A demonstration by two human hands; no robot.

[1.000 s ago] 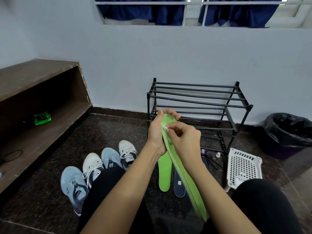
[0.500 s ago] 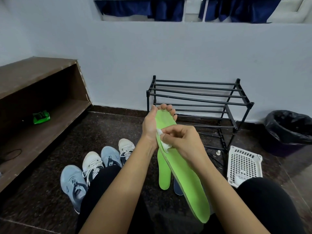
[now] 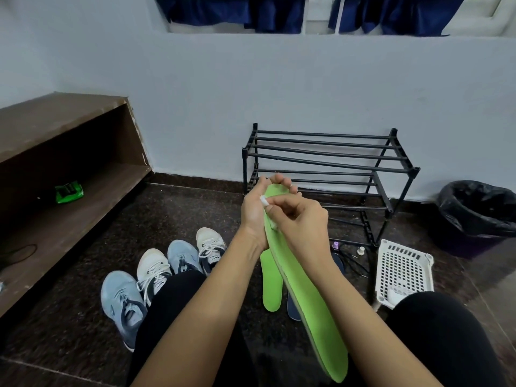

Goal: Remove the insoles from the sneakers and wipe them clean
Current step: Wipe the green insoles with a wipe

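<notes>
We see left hand (image 3: 255,212) gripping toe end of green insole (image 3: 307,297) — fingers curled over its top edge. Right hand (image 3: 300,219) pinches small white wipe (image 3: 264,201), presses it on upper part of insole. Insole held slanted above lap, heel end low near right knee. On floor (image 3: 195,213) below: second green insole (image 3: 270,283) beside dark insole (image 3: 293,310) (mostly hidden). Four sneakers (image 3: 152,268) stand in row, left of shoe rack (image 3: 324,134).

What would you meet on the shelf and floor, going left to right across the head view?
Green packet → nearest blue sneaker → white sneaker → second blue sneaker → second white sneaker → green floor insole → white basket → black bin.
</notes>
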